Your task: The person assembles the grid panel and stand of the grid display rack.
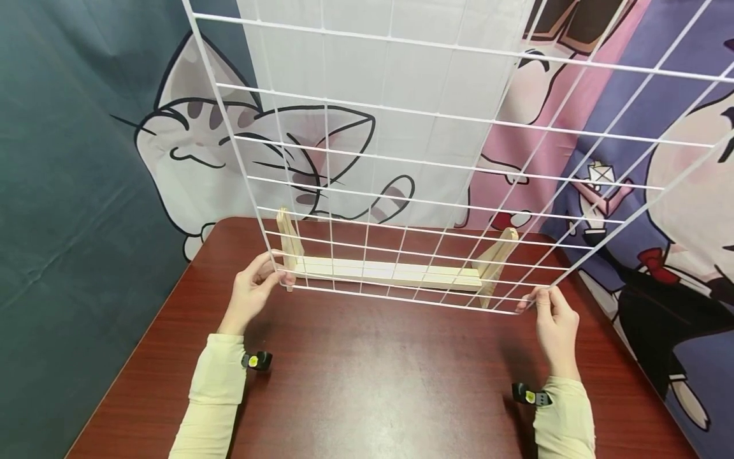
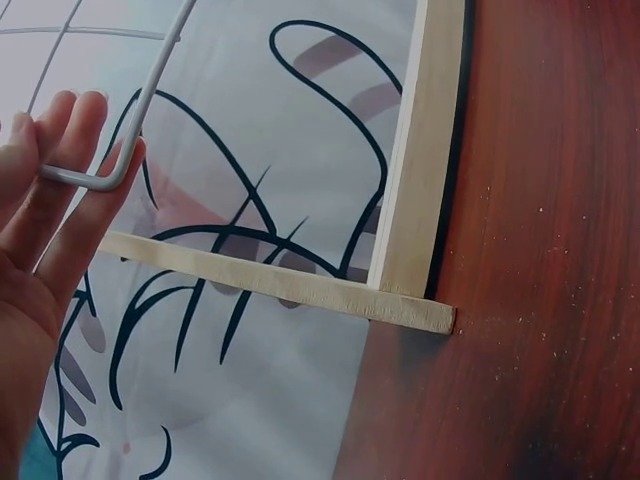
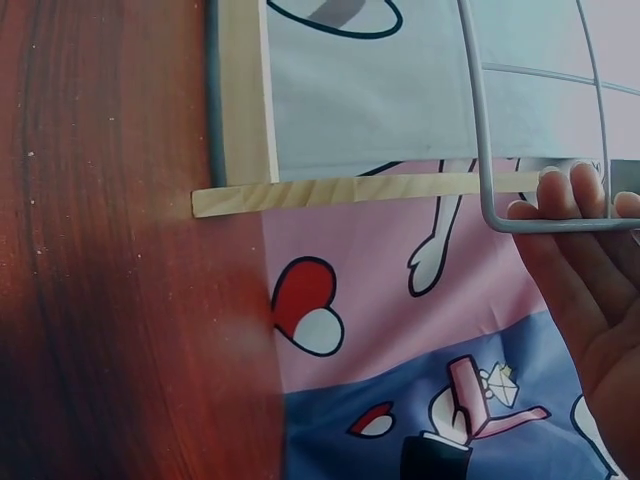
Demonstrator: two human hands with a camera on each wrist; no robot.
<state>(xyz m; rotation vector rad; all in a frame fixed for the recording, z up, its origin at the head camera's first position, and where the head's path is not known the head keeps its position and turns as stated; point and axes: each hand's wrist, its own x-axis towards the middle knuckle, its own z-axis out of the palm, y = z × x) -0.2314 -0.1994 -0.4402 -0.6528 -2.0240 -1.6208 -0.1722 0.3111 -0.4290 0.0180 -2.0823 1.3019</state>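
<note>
A large white wire grid panel (image 1: 367, 191) leans up in front of me, raised above the table. Its lower left corner is in my left hand (image 1: 253, 288), thumb and fingers round the edge wire. At the lower right corner my right hand (image 1: 557, 322) grips the frame the same way. The left wrist view shows the bent corner wire (image 2: 110, 182) between thumb and fingers; the right wrist view shows the other corner wire (image 3: 490, 205) over the curled fingers. Behind the panel's bottom stands a pale wooden stand (image 1: 384, 271), a crossbar with two upright end pieces.
The stand sits on a reddish-brown wooden table (image 1: 367, 370). Behind it hangs a backdrop cloth (image 1: 189, 166) printed with cartoon cats and figures. Each wrist wears a strap with a small black device (image 1: 260, 361) over a pale sleeve (image 1: 215, 382).
</note>
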